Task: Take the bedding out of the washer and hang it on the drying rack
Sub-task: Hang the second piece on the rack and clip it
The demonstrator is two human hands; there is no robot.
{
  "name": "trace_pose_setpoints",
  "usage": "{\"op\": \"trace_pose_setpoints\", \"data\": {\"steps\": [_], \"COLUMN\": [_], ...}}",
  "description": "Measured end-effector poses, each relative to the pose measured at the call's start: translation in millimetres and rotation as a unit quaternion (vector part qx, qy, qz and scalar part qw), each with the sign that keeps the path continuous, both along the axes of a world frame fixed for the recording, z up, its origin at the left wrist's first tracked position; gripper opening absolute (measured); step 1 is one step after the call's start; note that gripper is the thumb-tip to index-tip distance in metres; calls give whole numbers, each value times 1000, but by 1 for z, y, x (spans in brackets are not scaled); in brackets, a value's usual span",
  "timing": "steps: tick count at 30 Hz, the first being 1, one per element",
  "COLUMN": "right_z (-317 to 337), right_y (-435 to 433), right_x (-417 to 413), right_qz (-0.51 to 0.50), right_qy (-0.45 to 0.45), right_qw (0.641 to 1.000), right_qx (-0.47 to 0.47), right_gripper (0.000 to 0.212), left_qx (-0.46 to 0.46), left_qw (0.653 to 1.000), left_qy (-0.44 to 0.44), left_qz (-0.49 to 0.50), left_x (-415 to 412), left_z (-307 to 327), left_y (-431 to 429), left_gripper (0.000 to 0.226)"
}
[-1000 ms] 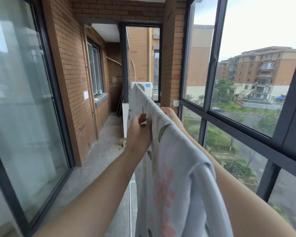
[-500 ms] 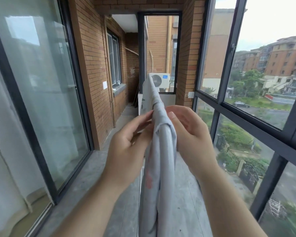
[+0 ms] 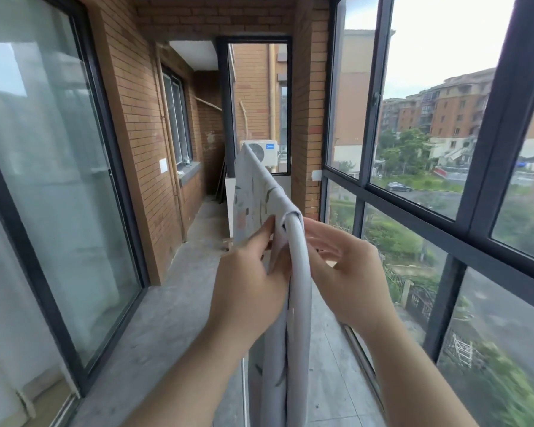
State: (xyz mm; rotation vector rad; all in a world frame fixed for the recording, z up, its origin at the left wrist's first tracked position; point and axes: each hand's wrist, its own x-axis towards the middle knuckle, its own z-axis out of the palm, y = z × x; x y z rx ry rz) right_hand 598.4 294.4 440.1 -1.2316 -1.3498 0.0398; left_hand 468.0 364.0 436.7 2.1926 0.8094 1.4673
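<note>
Now, head view: looking along a narrow brick balcony.
bedding (image 3: 252, 186): pale sheet with leaf and flower print, draped over the top rail of the drying rack (image 3: 299, 303); runs from centre frame back toward upper centre, both sides hanging down, near end falling past the bottom edge.
drying rack: white tube curving downward at centre frame, bedding bunched over its bend; thin upright leg at bottom centre.
left hand (image 3: 247, 282): centre frame, left of the tube; pinches a fold of bedding between thumb and fingers.
right hand (image 3: 349, 278): just right of the tube, fingers curled toward it, blurred; holding cloth or not, cannot tell.
hands: close together, tube and cloth between them.
surroundings: air-conditioner unit (image 3: 261, 151) behind the far end of the bedding; glass door (image 3: 59, 195) at left; window frame (image 3: 379, 87) at right, parked car (image 3: 399, 187) beyond it; concrete floor (image 3: 173, 318) below.
</note>
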Motion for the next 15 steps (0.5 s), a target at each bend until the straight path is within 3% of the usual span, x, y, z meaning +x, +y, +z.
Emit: {"op": "trace_pose_setpoints", "data": {"steps": [3, 4, 6, 9, 12, 15], "right_z": [3, 2, -1, 5, 17, 14], "right_y": [4, 6, 9, 4, -4, -6], "right_x": [-10, -10, -6, 1, 6, 3], "right_qz": [-100, -128, -196, -312, -373, -387], "right_qy": [-44, -66, -134, -241, -271, -267], "right_qw": [994, 989, 971, 919, 887, 880], "right_qx": [23, 17, -3, -8, 29, 65], "right_gripper": [15, 17, 39, 33, 30, 29], "left_qx": [33, 47, 55, 71, 112, 128], "left_qw": [998, 995, 988, 975, 971, 975], "left_qy": [35, 55, 99, 150, 142, 106], "left_qz": [45, 67, 106, 145, 159, 145], "left_x": [1, 1, -3, -15, -24, -27], "left_z": [8, 9, 11, 20, 30, 29], "left_y": [-10, -11, -14, -14, -15, -21], "left_gripper": [20, 22, 29, 36, 48, 46]}}
